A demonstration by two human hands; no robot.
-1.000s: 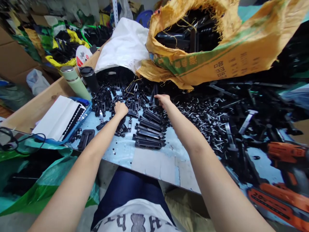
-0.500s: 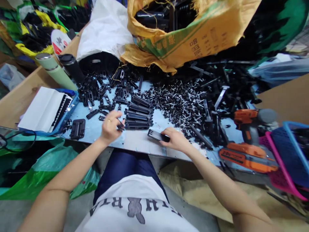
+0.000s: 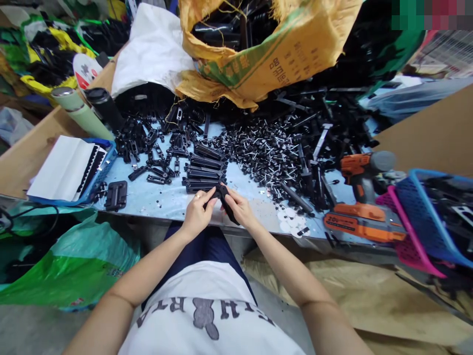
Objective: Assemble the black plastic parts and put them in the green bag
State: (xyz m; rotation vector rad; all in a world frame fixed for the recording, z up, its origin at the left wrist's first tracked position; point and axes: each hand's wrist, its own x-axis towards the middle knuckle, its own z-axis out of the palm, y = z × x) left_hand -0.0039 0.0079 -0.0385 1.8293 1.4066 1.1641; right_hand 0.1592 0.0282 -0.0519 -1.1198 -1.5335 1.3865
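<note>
My left hand (image 3: 198, 213) and my right hand (image 3: 240, 206) meet over the front of the bench. The right fingers are closed around a long black plastic part (image 3: 229, 211), held at a slant. My left hand pinches a small black piece against that part's upper end; the fingers hide most of it. Just beyond my hands lies a row of several long black parts (image 3: 205, 173), side by side. Behind and to the right spreads a pile of black-headed screws (image 3: 264, 148). Small black fittings (image 3: 157, 153) are heaped to the left.
An orange cordless drill (image 3: 364, 197) lies at the right, beside a blue basket (image 3: 424, 212). At the left are a blue tray (image 3: 111, 165) with paper and a green flask (image 3: 86, 113). A yellow sack (image 3: 273, 64) of black parts stands at the back.
My hands have come together from apart. The small piece in my left hand now touches the long part in my right hand, which has turned to a steeper slant.
</note>
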